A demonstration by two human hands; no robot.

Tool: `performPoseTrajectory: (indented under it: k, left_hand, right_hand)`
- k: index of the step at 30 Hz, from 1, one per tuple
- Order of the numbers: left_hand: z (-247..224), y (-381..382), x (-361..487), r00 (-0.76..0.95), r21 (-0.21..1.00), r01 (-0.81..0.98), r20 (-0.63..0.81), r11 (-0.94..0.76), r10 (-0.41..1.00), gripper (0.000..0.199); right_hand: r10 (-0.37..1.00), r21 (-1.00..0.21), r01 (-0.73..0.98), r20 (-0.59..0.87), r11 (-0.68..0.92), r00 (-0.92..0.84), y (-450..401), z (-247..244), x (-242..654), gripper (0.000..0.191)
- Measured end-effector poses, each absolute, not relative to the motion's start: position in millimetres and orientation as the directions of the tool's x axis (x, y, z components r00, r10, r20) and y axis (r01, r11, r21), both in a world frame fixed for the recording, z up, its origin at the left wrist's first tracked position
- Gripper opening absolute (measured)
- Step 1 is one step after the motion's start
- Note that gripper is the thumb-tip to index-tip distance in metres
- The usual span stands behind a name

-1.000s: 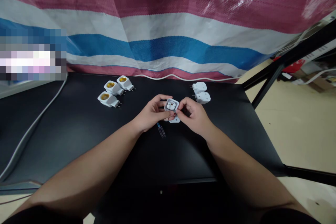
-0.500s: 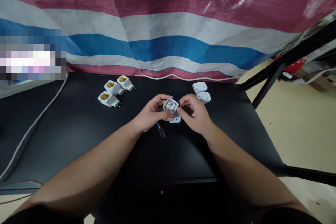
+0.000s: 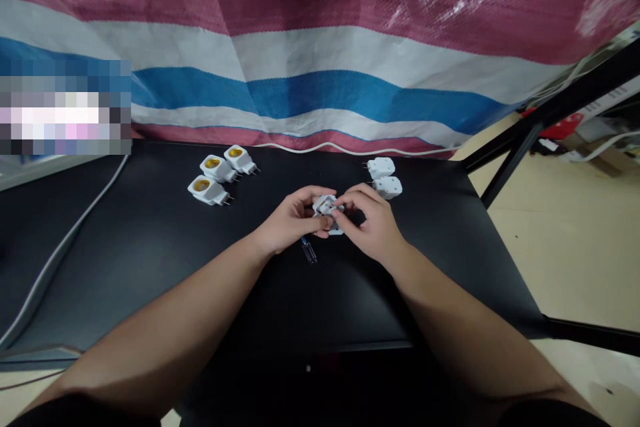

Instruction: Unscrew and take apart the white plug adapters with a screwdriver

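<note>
My left hand (image 3: 293,217) grips an opened white plug-in lamp socket housing (image 3: 325,203) above the table, thumb in front and fingers behind. My right hand (image 3: 373,217) reaches in from the right, its thumb and forefinger closed together at the inside of the housing. Whether a small part sits between those fingertips is hidden. Just below the housing, a white socket cover (image 3: 337,231) with holes is partly covered by the left fingers. A screwdriver (image 3: 309,251) with a dark, see-through handle lies on the table below my left hand.
On the black table (image 3: 150,247), white plug-in lamp sockets (image 3: 213,167) with gold-coloured insides stand at the left. Two white plug pieces (image 3: 388,187) lie beyond my right hand. A white cable (image 3: 330,145) runs along the back below the striped sheet (image 3: 310,90). A black frame (image 3: 525,140) stands at right.
My right thumb and forefinger have moved left, from beside the housing onto its inside. The housing has tilted and dropped slightly in my left hand.
</note>
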State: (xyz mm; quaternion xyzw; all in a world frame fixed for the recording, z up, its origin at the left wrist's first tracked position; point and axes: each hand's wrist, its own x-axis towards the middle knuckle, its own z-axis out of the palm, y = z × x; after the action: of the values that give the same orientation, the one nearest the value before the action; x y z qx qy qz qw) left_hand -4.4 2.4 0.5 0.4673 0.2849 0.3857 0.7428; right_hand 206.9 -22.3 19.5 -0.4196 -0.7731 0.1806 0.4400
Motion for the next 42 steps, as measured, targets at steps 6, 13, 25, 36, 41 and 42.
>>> performPoseTrajectory:
  k: [6,13,25,36,41,42]
  left_hand:
    - [-1.8,2.7,-4.8,0.554,0.914,-0.307,-0.054,0.264,0.83,0.055]
    - [-5.1,3.1,-4.8,0.559,0.906,-0.329,-0.04,0.266,0.828,0.058]
    - [-2.8,1.2,-3.3,0.544,0.884,-0.356,-0.068,0.303,0.836,0.056]
    - [-4.9,1.7,-1.7,0.518,0.883,-0.373,-0.057,0.285,0.853,0.058]
    - [-5.4,1.4,-1.1,0.498,0.898,-0.365,-0.033,0.244,0.867,0.061]
    - [-5.5,1.5,-0.9,0.492,0.902,-0.364,-0.024,0.231,0.87,0.061]
  right_hand:
    - [0.811,-0.657,0.483,0.526,0.579,-0.256,-22.8,19.9,206.6,0.01]
    - [0.826,-0.657,0.512,0.513,0.553,-0.234,-23.2,20.8,206.3,0.006]
    - [0.817,-0.633,0.554,0.553,0.541,-0.165,-21.4,21.7,206.7,0.009]
    - [0.809,-0.618,0.564,0.564,0.547,-0.166,-20.2,26.0,209.8,0.013]
    - [0.827,-0.614,0.591,0.533,0.524,-0.179,-19.7,25.9,210.1,0.011]
    - [0.828,-0.611,0.595,0.531,0.521,-0.179,-19.6,25.2,210.4,0.012]
